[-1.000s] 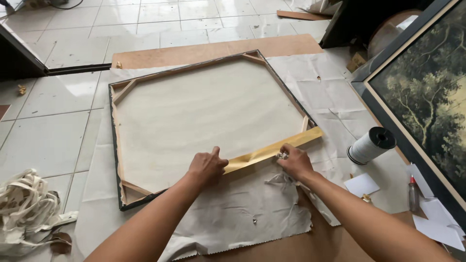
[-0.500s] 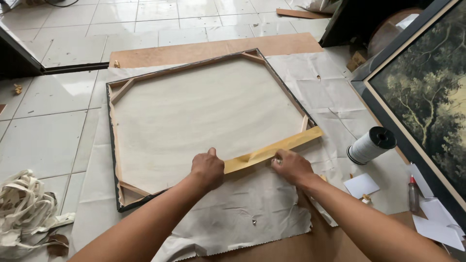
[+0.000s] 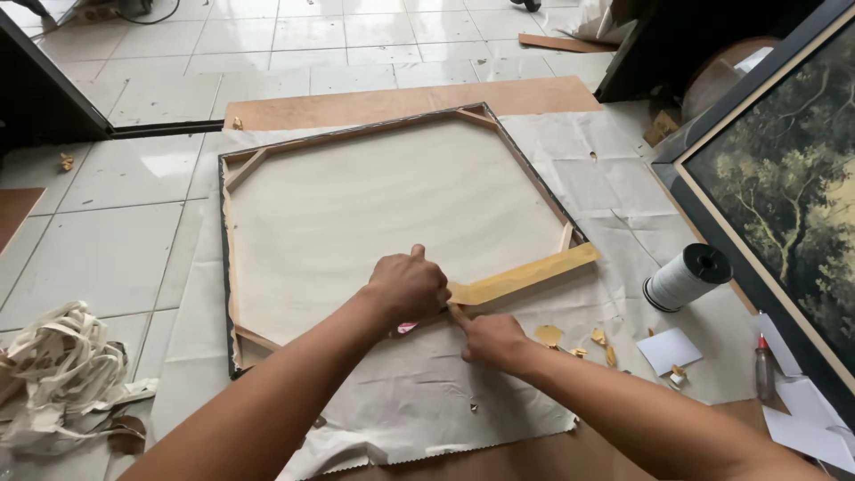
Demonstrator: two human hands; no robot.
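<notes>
No signs or screens in view. Only a small clear squeeze bottle (image 3: 765, 368) with a red cap, standing upright on the floor at the right edge, just beside scattered white paper sheets (image 3: 806, 419); label unreadable.

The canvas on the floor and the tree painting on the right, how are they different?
The stretched canvas lies flat on white paper, back side up, showing plain cream cloth and bare wooden bars; the tree painting shows its dark green picture side. The canvas has only one gold strip along its near edge, pressed by the left hand and right hand; the painting already sits in a dark frame, untouched. Both are rectangular pictures.
</notes>
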